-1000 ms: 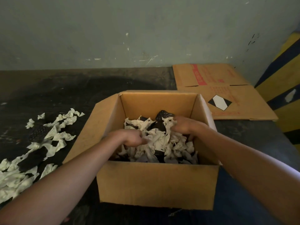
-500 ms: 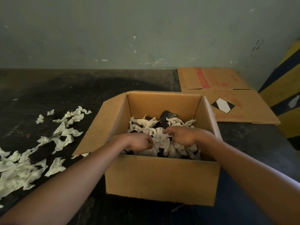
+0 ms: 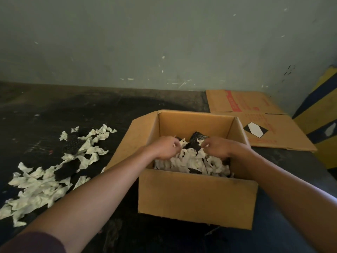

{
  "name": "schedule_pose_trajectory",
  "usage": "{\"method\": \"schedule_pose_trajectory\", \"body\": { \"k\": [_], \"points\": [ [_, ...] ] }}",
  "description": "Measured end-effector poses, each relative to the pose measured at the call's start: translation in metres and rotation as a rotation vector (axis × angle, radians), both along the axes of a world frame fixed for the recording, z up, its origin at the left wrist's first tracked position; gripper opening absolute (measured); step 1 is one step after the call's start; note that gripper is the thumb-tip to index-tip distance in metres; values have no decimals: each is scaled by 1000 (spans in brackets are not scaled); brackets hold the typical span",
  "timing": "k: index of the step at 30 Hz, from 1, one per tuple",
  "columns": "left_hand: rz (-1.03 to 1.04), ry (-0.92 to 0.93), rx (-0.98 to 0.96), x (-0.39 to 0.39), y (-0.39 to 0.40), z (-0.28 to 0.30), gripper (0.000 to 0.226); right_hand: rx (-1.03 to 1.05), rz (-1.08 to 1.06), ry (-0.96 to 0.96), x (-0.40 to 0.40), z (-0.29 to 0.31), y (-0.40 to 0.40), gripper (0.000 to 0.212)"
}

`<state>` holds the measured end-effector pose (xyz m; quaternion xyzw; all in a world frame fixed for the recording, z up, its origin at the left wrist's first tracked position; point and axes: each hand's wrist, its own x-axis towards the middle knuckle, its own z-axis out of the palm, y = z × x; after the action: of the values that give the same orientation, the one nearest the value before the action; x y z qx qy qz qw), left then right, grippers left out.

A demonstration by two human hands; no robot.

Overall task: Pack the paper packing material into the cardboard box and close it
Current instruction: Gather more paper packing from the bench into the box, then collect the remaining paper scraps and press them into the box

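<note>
Both hands lifted since earlier frame, now above fill. Left hand [image 3: 165, 147] and right hand [image 3: 218, 147] half-curled, pinching white scraps of paper packing material [image 3: 191, 162] inside cardboard box [image 3: 197, 196]. More paper [image 3: 43, 179] still on bench [image 3: 109, 110]. Risk: light scraps spill over rim; overfill blocks flaps.

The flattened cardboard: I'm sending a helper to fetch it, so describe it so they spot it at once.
Start at the open cardboard box where both hands are working, then look behind it to its right, toward the wall. The flattened cardboard lies flat on the dark surface there. Unlike the upright box, it bears red print and a black-and-white diamond mark.
</note>
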<state>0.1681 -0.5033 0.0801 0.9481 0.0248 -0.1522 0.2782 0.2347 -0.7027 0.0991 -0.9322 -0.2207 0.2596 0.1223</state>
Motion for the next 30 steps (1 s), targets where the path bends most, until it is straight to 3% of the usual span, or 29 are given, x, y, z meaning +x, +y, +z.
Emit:
{"method": "schedule_pose_trajectory", "body": {
  "k": [2, 5, 14, 17, 19, 26, 30],
  "points": [
    [80, -234, 4, -13, 17, 11, 31, 143, -43, -91, -10, 8, 16, 38],
    [128, -402, 2, -44, 49, 21, 38, 229, -88, -196, -35, 10, 50, 54],
    [323, -484, 93, -181, 190, -2, 51, 348, -6, -336, -154, -14, 188, 61],
    [403, -389, 88, -233, 231, -35, 61, 435, 77, -392, -209, -37, 226, 60],
    [463, -269, 73, -268, 255, -64, 68, 436, 120, -324, -239, -66, 247, 62],
    [649, 123, 71, -359, 316, -161, 106, 47, 83, -2, -288, -173, 267, 96],
    [714, 180, 105, -386, 337, -202, 117, -42, 32, 53, -289, -204, 267, 114]
  ]
}}
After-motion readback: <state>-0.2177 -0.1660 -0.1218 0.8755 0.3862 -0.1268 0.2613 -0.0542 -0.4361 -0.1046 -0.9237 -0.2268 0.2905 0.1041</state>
